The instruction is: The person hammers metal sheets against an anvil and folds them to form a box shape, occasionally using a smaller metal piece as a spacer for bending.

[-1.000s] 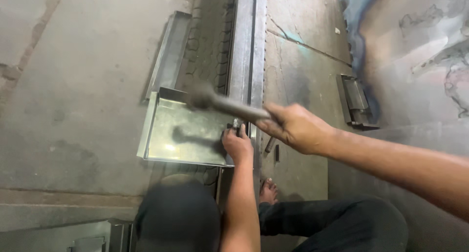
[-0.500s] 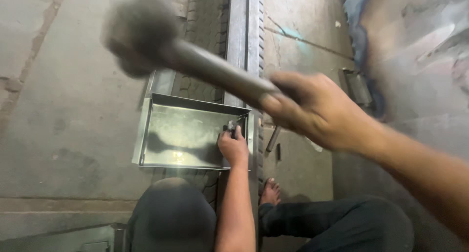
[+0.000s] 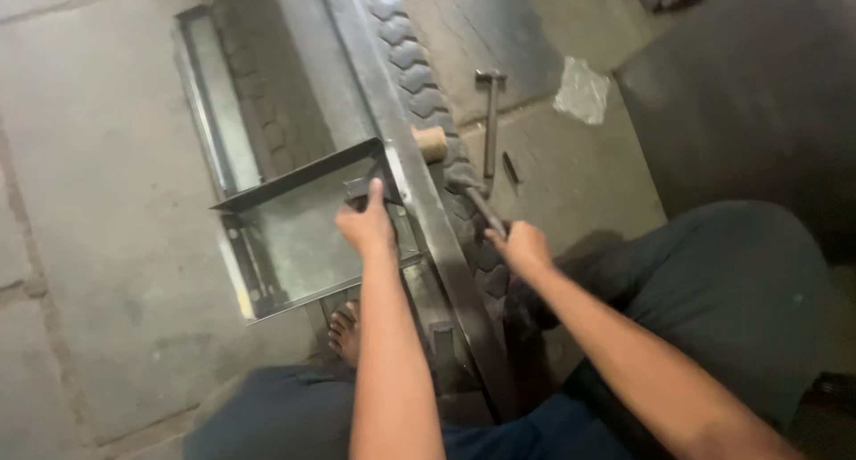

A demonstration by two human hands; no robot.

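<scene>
On the concrete floor in front of your knees, the metal tray (image 3: 294, 237) lies with its right wall against the long steel rail (image 3: 419, 201), and your left hand (image 3: 367, 224) is pressed down on that corner, fingers closed over the tray's edge beside a small dark block (image 3: 361, 188). Your right hand (image 3: 522, 248) is wrapped tight around the handle of the mallet (image 3: 455, 170), whose pale head (image 3: 431, 142) sits low at the rail, just past the tray's far corner. To strike well, I would judge you need the tray held flat against the rail and your left thumb tucked clear of the mallet's path, since it lies close to the line of the blow. A second, slimmer hammer (image 3: 490, 121) and a short dark punch (image 3: 510, 168) lie on the floor to the right of the strip of tyre tread (image 3: 419, 77). Your bare foot (image 3: 346, 332) rests just under the tray's near edge, so mind it.
</scene>
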